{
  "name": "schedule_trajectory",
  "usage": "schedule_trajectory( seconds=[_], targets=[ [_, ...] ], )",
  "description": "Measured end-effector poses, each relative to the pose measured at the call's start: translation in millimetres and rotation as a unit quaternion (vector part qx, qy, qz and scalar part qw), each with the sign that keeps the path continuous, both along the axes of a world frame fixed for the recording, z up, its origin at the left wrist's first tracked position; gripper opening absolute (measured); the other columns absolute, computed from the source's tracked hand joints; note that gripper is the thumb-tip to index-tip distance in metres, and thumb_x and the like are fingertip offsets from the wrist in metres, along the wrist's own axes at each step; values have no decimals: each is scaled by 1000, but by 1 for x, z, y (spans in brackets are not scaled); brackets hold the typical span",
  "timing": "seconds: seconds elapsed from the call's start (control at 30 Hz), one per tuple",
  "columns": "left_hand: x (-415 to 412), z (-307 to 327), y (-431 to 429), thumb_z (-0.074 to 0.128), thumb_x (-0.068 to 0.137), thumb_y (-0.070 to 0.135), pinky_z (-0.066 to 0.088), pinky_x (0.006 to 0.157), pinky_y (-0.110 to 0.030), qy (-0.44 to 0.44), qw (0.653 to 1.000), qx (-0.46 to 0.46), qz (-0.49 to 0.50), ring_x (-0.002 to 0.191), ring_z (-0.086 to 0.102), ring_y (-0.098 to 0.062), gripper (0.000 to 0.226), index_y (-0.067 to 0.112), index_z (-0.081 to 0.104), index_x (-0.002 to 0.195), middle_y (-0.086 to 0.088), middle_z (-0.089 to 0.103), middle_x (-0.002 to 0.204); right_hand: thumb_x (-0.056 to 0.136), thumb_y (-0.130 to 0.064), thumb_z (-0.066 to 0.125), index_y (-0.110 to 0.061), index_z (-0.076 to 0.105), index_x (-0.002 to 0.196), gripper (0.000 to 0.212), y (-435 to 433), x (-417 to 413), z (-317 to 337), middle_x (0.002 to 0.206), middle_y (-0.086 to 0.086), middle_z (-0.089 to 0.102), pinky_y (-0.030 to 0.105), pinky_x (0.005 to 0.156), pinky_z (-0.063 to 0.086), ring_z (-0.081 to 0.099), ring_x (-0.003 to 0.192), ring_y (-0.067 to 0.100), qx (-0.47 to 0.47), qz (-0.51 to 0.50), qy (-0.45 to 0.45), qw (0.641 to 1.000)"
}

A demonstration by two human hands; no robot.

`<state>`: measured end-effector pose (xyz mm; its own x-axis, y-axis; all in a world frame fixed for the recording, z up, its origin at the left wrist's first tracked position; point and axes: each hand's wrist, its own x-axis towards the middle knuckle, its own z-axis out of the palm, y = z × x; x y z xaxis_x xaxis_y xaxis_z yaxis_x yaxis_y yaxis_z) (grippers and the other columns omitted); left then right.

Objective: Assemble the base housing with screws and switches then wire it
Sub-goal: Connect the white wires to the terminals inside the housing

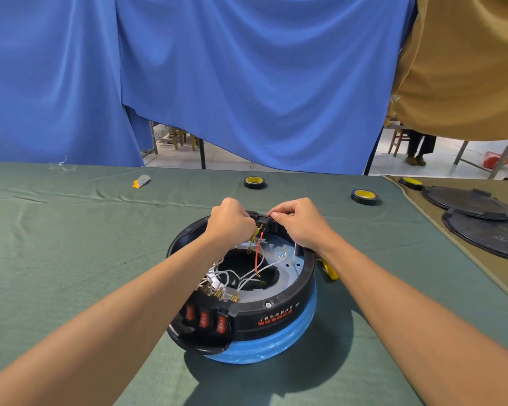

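Note:
A round black base housing (pixel 279 313) stands upside down on a blue body in the middle of the green cloth. Three red rocker switches (pixel 204 317) sit in its near left side, with white wires (pixel 247 278) and brass terminals behind them. A red wire (pixel 258 253) and a yellow-green wire (pixel 252 241) run up to a black socket (pixel 263 221) at the far rim. My left hand (pixel 230 221) is curled around the wires beside that socket. My right hand (pixel 298 222) pinches the socket's top edge at the rim.
Two rolls of black tape (pixel 254 182) (pixel 364 196) lie beyond the housing, a third (pixel 411 182) on the tan cloth at right beside two black round covers (pixel 467 200). A yellow tool (pixel 330 269) lies right of the housing. A small scrap (pixel 141 181) lies far left.

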<state>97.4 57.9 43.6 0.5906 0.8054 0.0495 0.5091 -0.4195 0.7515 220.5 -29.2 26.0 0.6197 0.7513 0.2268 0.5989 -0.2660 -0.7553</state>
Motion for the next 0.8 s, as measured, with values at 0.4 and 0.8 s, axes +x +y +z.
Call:
schedule_trajectory(
  seconds=[0.4, 0.8],
  targets=[
    [-2, -2, 9, 69, 87, 2, 53, 68, -34, -24, 991, -132, -8, 63, 57, -22, 10, -6, 74, 90, -21, 72, 84, 96, -18, 57, -12, 75, 104, 20, 0, 0, -1, 104, 2, 71, 32, 90, 46, 60, 99, 16, 2, 1, 13, 1000],
    [-3, 2, 2, 64, 90, -4, 42, 36, -16, -53, 976, -210, -18, 40, 63, -14, 11, -12, 67, 96, -7, 66, 52, 96, -18, 59, -12, 76, 100, 19, 0, 0, -2, 97, 1, 71, 34, 91, 48, 61, 98, 18, 5, -8, 22, 1000]
  ],
)
